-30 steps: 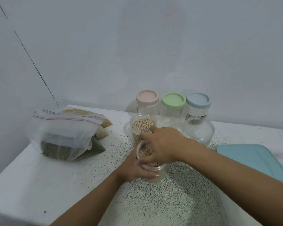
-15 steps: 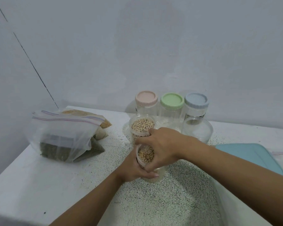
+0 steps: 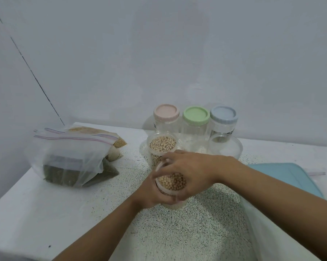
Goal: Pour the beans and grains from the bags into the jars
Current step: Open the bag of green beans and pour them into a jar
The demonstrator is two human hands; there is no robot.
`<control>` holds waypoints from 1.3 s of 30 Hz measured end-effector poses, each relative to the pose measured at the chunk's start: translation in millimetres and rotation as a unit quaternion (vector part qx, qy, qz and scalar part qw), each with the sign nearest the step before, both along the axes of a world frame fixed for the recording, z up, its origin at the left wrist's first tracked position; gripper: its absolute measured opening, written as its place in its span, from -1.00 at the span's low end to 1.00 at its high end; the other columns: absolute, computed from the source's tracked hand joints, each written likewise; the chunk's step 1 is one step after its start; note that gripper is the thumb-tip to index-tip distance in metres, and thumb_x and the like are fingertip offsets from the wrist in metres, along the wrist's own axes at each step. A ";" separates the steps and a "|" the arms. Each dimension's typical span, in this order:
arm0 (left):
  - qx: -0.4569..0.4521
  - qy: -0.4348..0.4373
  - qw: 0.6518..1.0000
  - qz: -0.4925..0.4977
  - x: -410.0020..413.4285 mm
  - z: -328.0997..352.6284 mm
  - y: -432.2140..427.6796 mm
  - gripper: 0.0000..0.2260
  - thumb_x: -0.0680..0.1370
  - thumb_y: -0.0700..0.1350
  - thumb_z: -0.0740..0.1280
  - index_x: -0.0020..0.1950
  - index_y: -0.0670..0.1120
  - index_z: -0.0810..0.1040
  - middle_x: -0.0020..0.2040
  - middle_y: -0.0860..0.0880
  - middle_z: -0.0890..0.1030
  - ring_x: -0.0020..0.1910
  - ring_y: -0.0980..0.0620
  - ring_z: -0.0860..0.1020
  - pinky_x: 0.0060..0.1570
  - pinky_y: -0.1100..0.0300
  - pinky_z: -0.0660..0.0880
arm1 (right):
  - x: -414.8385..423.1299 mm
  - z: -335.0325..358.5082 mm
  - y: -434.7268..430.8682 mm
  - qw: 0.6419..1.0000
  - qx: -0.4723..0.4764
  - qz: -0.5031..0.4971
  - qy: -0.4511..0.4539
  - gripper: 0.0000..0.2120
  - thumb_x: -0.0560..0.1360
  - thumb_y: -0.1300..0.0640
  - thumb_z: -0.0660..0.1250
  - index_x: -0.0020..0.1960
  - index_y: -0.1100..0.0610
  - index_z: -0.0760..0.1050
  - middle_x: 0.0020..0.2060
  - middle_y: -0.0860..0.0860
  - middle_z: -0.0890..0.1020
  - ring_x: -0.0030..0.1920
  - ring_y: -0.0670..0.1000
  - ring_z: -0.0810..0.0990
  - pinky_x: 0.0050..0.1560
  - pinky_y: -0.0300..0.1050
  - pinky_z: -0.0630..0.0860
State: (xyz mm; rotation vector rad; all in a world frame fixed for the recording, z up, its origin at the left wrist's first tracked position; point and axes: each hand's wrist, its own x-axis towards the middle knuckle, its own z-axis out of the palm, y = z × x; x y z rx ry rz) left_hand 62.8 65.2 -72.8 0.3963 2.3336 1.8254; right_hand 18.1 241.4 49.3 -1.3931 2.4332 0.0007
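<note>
A clear jar of pale round beans (image 3: 171,183) stands on the speckled table (image 3: 177,232) in front of me. My left hand (image 3: 152,194) grips its side from the near left. My right hand (image 3: 193,170) curls over its top, fingers around the rim, and beans show beneath the fingers. Just behind it stands an open jar of black-eyed beans (image 3: 162,145). A pile of zip bags with grains and beans (image 3: 70,157) lies at the left; dark green contents fill the lowest bag.
Three clear jars with a pink lid (image 3: 166,112), a green lid (image 3: 196,114) and a blue lid (image 3: 223,113) line the wall. A wide clear container (image 3: 232,147) stands before them. A light blue flat lid (image 3: 287,176) and clear plastic (image 3: 272,238) lie right.
My right hand has turned over the jar's top, so more of the beans show under the fingers. My left hand keeps its hold on the jar's side.
</note>
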 end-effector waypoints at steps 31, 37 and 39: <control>0.012 0.064 0.998 -0.001 5.5 4.9 5.5 -0.09 0.25 -0.41 0.64 0.50 -0.12 0.30 0.36 0.01 0.54 0.39 -0.05 0.51 0.37 0.11 0.45 | 16.0 -55.9 8.5 0.969 -0.134 -0.123 0.168 -0.11 0.37 -0.62 -0.01 0.55 -0.14 0.13 0.22 0.06 0.41 -0.01 0.03 0.54 -0.11 -0.12 0.51; -0.060 -0.001 0.998 -0.032 9.4 18.1 -2.3 -0.11 0.28 -0.13 0.70 0.50 0.10 0.32 0.33 0.08 0.55 0.35 0.10 0.52 0.30 0.09 0.54 | 43.5 -86.3 29.8 0.833 -0.410 -0.344 -0.141 -0.01 0.13 -0.37 0.64 0.42 -0.18 0.26 0.23 -0.28 0.46 0.21 -0.26 0.50 0.23 -0.24 0.49; -0.067 -0.069 0.995 -0.035 14.0 21.0 -14.7 -0.27 0.38 -0.12 0.64 0.45 0.18 0.38 0.32 0.11 0.57 0.31 0.13 0.54 0.27 0.03 0.57 | 49.0 -89.9 36.7 0.788 -0.435 -0.381 -0.213 -0.08 0.12 -0.26 0.69 0.35 -0.17 0.33 0.19 -0.23 0.55 0.16 -0.25 0.57 0.12 -0.24 0.60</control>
